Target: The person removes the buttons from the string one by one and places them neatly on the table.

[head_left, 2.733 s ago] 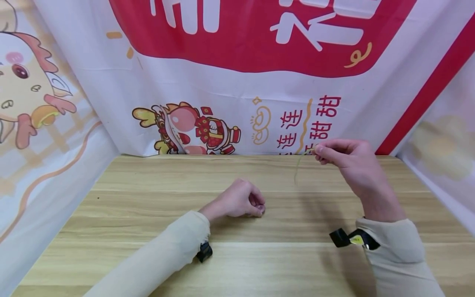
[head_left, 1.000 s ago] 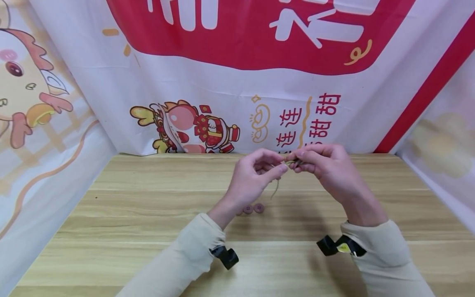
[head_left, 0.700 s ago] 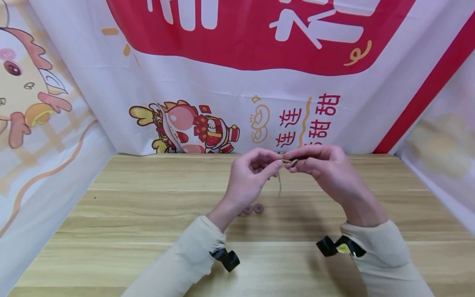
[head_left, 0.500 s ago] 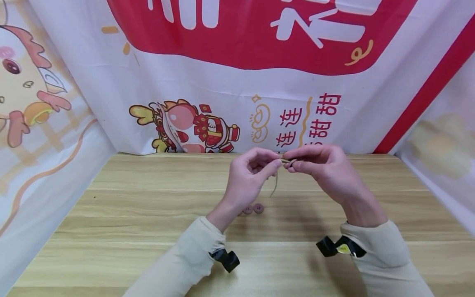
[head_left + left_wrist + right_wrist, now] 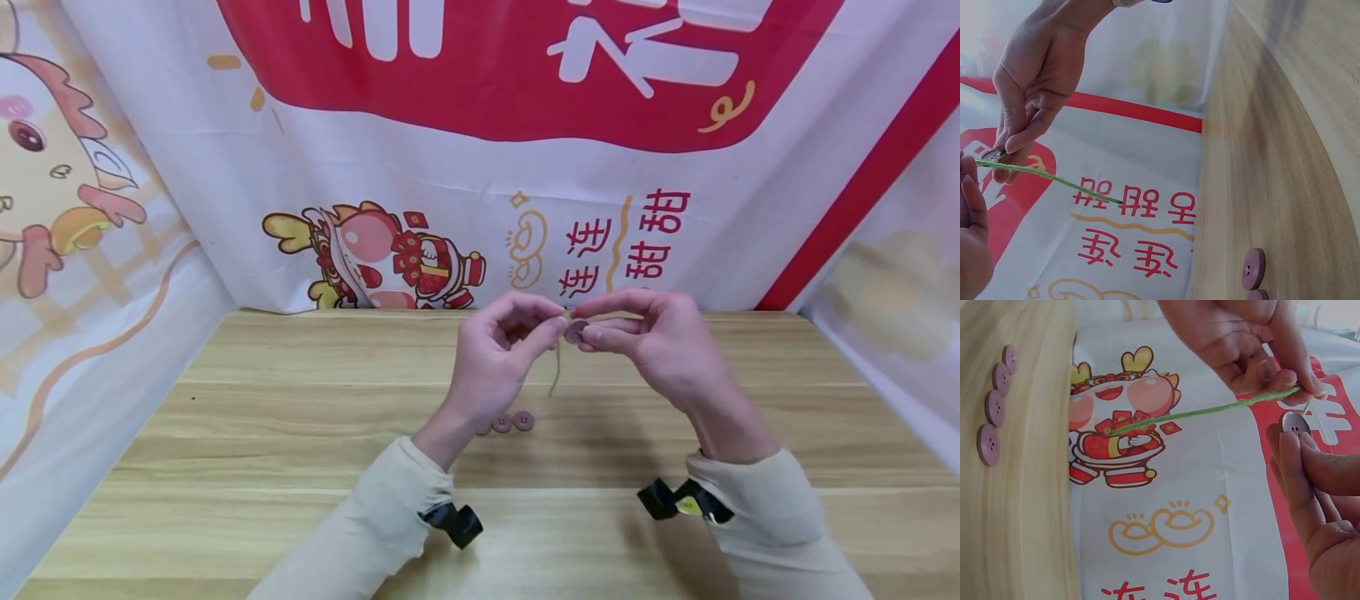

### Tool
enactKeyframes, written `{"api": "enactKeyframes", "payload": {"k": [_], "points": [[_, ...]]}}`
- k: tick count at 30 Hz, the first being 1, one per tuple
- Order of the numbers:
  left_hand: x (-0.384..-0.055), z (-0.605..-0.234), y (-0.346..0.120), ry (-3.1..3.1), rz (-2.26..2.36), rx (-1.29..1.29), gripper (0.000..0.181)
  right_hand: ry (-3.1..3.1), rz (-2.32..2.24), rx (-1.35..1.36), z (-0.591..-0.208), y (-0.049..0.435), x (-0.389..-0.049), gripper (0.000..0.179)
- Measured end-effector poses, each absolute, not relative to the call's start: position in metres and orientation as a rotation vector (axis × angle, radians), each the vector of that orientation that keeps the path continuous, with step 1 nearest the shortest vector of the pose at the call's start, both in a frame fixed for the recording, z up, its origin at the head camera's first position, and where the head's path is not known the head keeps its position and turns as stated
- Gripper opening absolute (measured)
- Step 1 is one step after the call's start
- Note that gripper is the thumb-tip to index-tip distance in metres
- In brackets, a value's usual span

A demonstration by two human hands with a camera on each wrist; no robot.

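Observation:
Above the table my left hand pinches a green string close to one end between thumb and fingers. Its long tail hangs down, and a short end sticks out past the fingertips. Just to the right, my right hand holds a mauve button by its edge with thumb and fingers. In the right wrist view the button's holes face the short string end, which is at its upper rim; whether it enters a hole cannot be told. A row of several matching buttons lies on the table below the left hand.
The light wood table runs back to a white and red printed cloth. More printed cloth hangs at the left and right sides. Each sleeve carries a black wrist device.
My left hand has risen from the table, uncovering the buttons, and my right hand has moved left to meet it. The string is now in my left hand; the button has turned its face towards the head camera.

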State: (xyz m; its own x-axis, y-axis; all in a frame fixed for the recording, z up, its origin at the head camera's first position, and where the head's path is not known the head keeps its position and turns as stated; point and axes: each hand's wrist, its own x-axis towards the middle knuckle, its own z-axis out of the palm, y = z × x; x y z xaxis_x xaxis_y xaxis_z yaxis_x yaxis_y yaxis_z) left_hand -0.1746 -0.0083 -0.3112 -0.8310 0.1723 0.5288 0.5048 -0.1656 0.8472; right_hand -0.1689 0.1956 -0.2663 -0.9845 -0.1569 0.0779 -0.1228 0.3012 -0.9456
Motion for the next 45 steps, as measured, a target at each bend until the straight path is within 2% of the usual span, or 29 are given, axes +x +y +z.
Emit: {"api": "enactKeyframes", "payload": {"k": [15, 30, 45], "points": [[-0.175, -0.310, -0.010, -1.835, -2.016, -0.789, 0.014, 2.740, -1.866, -0.490, -0.277, 0.187, -0.171, 0.014], [-0.177, -0.311, -0.012, -1.863, -1.959, -0.785, 0.014, 2.831, -1.602, -0.322, -0.273, 0.186, -0.168, 0.019], [-0.179, -0.308, -0.016, -1.883, -1.930, -0.744, 0.013, 2.493, -1.889, -0.507, -0.269, 0.196, -0.166, 0.023]]}}
